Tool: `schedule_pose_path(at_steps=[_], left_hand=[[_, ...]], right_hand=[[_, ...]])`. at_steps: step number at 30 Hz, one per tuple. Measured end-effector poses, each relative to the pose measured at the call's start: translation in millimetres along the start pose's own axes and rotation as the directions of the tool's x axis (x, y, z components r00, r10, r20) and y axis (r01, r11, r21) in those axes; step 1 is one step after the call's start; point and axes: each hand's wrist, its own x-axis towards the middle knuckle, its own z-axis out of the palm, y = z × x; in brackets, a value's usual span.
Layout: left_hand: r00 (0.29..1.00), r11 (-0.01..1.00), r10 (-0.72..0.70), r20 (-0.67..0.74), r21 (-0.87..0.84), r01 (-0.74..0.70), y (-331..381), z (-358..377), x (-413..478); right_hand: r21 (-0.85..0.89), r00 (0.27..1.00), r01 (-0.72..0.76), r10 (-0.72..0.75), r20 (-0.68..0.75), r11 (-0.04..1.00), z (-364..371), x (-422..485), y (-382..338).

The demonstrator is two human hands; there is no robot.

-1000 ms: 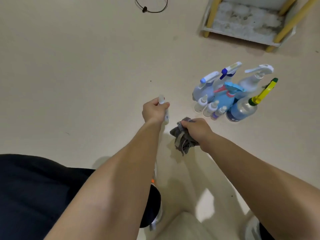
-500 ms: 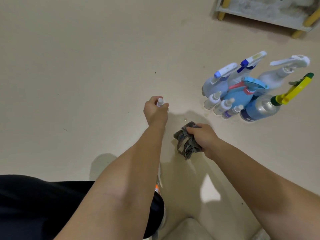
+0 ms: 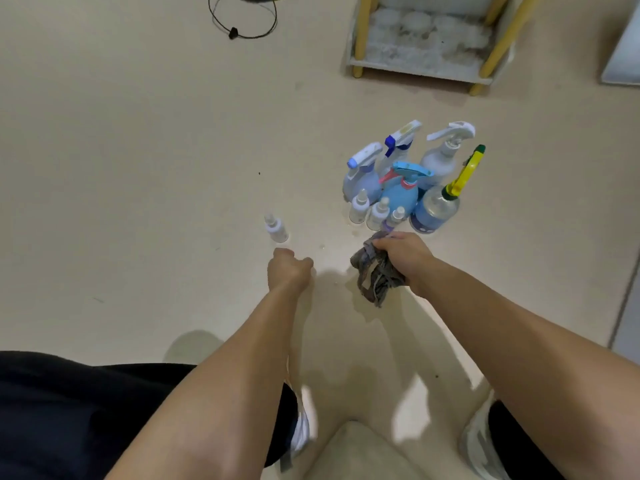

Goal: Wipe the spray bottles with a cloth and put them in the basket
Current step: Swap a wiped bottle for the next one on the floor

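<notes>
A small white spray bottle (image 3: 275,229) stands alone on the beige floor, just beyond my left hand (image 3: 288,271). That hand is apart from it, fingers curled, holding nothing. My right hand (image 3: 403,252) grips a crumpled grey cloth (image 3: 375,277) right in front of a cluster of spray bottles. The cluster has three small white bottles (image 3: 375,212) in front, a round blue bottle (image 3: 401,192), a clear bottle with a yellow-green trigger (image 3: 437,209), and three pale trigger bottles (image 3: 363,174) behind.
A low shelf with yellow legs (image 3: 424,43) stands at the far right. A black cable loop (image 3: 242,20) lies on the floor at the top. My dark-clothed legs and shoes fill the bottom. A pale object (image 3: 353,452) sits between my feet.
My left hand set the small white bottle down on the floor and drew back from it. My right hand with the cloth moved closer to the bottle cluster.
</notes>
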Motion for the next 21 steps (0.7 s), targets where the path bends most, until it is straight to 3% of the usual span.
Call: schedule_pose_path(at_steps=[6, 9, 11, 14, 17, 21], left_hand=[[0.929, 0.928, 0.335, 0.157, 0.112, -0.354, 50.9, 73.6, -40.4], [0.855, 0.833, 0.499, 0.14, 0.197, -0.518, 76.3, 103.2, -45.8], [0.771, 0.721, 0.634, 0.055, 0.319, -0.615, 87.9, 118.1, -45.5], [0.714, 0.66, 0.699, -0.03, 0.411, -0.629, 99.8, 133.2, -40.7], [0.757, 0.678, 0.653, -0.005, 0.449, -0.582, 105.9, 143.8, -31.4], [0.763, 0.661, 0.647, 0.02, 0.485, -0.573, 107.0, 151.7, -22.0]], right_hand=[[0.042, 0.993, -0.059, 0.063, -0.102, 0.997, -51.6, 7.3, 17.0], [0.072, 0.987, -0.092, 0.101, -0.126, 0.993, -66.3, 14.8, 30.6], [0.097, 0.986, -0.109, 0.12, -0.117, 0.989, -72.7, 20.7, 41.8], [0.132, 0.984, -0.133, 0.147, -0.099, 0.982, -77.3, 27.0, 54.5], [0.151, 0.983, -0.149, 0.163, -0.081, 0.977, -78.6, 33.5, 61.6], [0.185, 0.98, -0.176, 0.19, -0.058, 0.967, -78.4, 40.6, 65.0]])
